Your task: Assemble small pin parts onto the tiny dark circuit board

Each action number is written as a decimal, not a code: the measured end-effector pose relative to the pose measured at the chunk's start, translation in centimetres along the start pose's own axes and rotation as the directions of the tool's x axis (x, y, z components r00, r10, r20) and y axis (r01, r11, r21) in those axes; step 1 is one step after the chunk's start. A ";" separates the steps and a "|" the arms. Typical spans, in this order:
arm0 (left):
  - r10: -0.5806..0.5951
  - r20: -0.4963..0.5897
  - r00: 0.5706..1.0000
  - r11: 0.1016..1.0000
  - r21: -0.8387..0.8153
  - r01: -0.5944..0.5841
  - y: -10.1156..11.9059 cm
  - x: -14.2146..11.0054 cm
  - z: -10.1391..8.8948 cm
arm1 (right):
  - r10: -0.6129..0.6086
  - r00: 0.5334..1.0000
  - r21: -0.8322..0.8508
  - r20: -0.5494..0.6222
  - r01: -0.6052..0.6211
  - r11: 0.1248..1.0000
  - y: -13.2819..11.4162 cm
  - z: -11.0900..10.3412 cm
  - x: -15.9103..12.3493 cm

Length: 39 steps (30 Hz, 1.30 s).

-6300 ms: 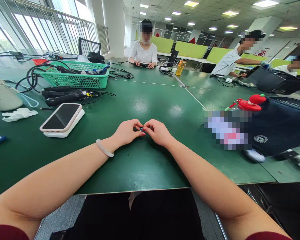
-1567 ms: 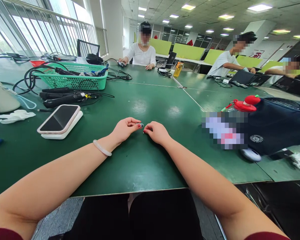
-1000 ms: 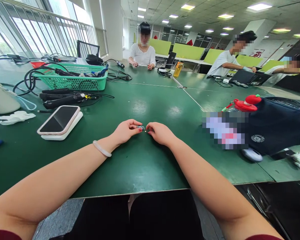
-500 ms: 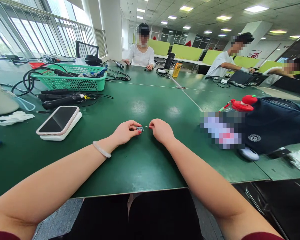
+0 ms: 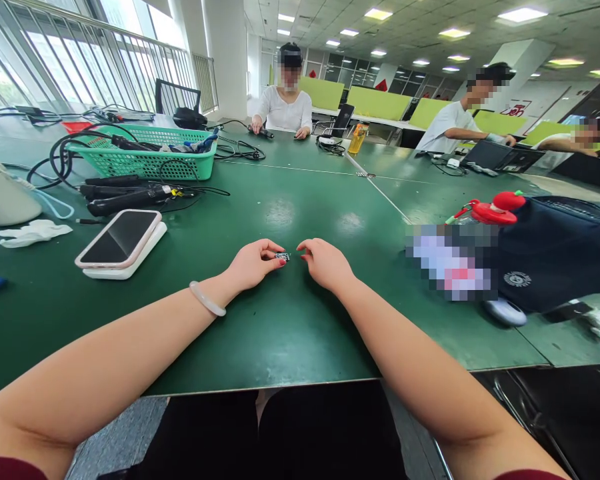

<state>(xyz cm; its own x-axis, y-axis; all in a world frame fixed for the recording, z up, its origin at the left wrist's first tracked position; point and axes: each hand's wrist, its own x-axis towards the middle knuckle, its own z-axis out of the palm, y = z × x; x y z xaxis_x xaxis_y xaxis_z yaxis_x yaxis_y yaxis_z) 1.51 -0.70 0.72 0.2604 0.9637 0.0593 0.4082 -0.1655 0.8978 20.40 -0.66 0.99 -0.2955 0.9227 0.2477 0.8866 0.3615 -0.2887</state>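
Note:
My left hand point(image 5: 251, 265) pinches a small circuit board point(image 5: 282, 256) between thumb and fingers, just above the green table. A tiny pale piece shows at the board's right end, too small to name. A short gap to the right, my right hand point(image 5: 328, 264) has its thumb and forefinger slightly apart. Nothing can be made out between those fingertips, which point toward the board.
A phone point(image 5: 119, 238) lies on a white box at left, near black cables and a green basket point(image 5: 145, 163). On the right are a dark bag point(image 5: 565, 257) and a mouse point(image 5: 505, 312). Co-workers sit across the green table point(image 5: 300, 333).
My right fingers have parted and drawn slightly right. The tiny pale-tipped piece they held is no longer seen between them; something small now shows at the board's end. My left hand keeps its hold.

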 end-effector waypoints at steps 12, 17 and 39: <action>0.022 -0.013 1.000 0.996 -0.085 -0.023 -0.8 0.3 0.0 | -0.104 0.994 -0.014 0.043 0.105 0.994 -0.8 1.0 0.1; 0.016 -0.006 1.000 0.997 -0.080 -0.017 -0.5 0.2 0.0 | -0.097 0.994 0.064 0.045 0.094 0.994 -0.1 0.5 0.2; 0.002 0.010 1.000 0.999 -0.050 -0.002 -0.1 0.0 -0.1 | 0.063 0.995 0.010 0.071 -0.063 0.998 -0.3 0.5 0.4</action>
<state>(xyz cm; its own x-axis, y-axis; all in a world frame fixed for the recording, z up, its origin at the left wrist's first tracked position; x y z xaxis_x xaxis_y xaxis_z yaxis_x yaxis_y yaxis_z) 1.37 -0.69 0.67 0.2703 0.9611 0.0570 0.3638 -0.1568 0.9182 19.86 -0.38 0.72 -0.2641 0.9507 0.1624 0.8998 0.3035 -0.3133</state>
